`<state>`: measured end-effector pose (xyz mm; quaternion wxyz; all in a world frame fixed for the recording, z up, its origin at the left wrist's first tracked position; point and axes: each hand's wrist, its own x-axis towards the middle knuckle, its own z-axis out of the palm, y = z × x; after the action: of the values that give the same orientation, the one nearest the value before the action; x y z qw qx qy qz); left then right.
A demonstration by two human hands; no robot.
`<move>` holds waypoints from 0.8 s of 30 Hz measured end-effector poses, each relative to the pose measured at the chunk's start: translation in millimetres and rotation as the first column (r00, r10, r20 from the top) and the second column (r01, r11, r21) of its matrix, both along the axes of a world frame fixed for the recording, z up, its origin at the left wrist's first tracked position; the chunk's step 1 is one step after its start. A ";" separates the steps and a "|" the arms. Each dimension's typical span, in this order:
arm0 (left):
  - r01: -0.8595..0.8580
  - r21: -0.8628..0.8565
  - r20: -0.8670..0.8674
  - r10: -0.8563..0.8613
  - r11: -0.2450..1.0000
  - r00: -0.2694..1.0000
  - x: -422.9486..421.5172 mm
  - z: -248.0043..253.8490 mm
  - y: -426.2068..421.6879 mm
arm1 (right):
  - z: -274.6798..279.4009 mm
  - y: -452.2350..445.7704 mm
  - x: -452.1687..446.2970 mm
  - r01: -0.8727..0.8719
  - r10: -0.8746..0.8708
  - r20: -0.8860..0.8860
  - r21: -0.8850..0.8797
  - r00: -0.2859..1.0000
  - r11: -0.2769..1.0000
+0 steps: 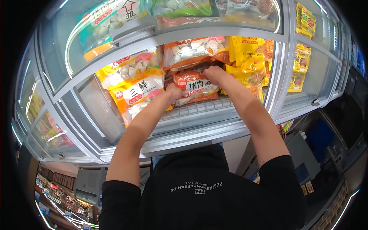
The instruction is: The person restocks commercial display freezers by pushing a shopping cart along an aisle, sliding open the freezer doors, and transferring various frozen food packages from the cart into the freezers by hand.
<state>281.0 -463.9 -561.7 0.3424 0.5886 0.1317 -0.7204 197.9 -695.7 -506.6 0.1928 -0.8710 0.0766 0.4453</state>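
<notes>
An orange-and-white bag of frozen dumplings (198, 87) lies in the middle of the open freezer, close to its front wall. My left hand (175, 94) is closed on the bag's left edge. At its upper right corner my right hand (213, 75) is closed too, its fingertips partly hidden behind the bag. Just left of my left hand is a yellow-and-white dumpling bag (140, 94). Behind my hands lies another orange dumpling bag (195, 51), with white dumplings showing through. Yellow bags (245, 73) stand to the right of my right hand.
A sliding glass lid (172, 34) with a metal frame spans the freezer above my hands. The freezer's front rail (191, 138) runs below my forearms. A wire rack (191, 111) shows under the bags. More yellow packs (301, 69) sit behind glass at right.
</notes>
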 end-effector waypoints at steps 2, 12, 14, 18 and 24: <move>-0.080 -0.058 -0.026 0.079 0.995 0.997 -8.6 1.2 10.0 | 7.5 3.1 -1.5 -0.035 0.035 -0.003 0.007 0.999 0.999; -0.174 -0.015 0.257 0.171 0.985 0.951 -27.8 -47.7 11.4 | 21.2 13.2 32.9 -0.047 0.173 0.391 -0.311 0.904 0.949; -0.174 -0.059 0.401 0.183 0.983 0.897 -39.7 -57.9 1.2 | 13.0 7.9 25.6 0.075 0.176 0.569 -0.390 0.803 0.918; 0.119 0.178 0.412 -0.183 0.977 0.892 -19.9 -54.1 -5.8 | 2.7 12.3 0.9 0.061 0.306 0.577 -0.529 0.757 0.847; 0.501 0.251 0.486 -0.555 0.829 0.675 8.8 -22.1 -8.3 | -10.5 7.7 -12.4 -0.206 0.444 0.355 -0.541 0.823 0.815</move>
<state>289.8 -472.2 -583.8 0.1135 0.7950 -0.1109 -0.5855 185.5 -688.0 -517.1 -0.0981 -0.9711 -0.0190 0.2168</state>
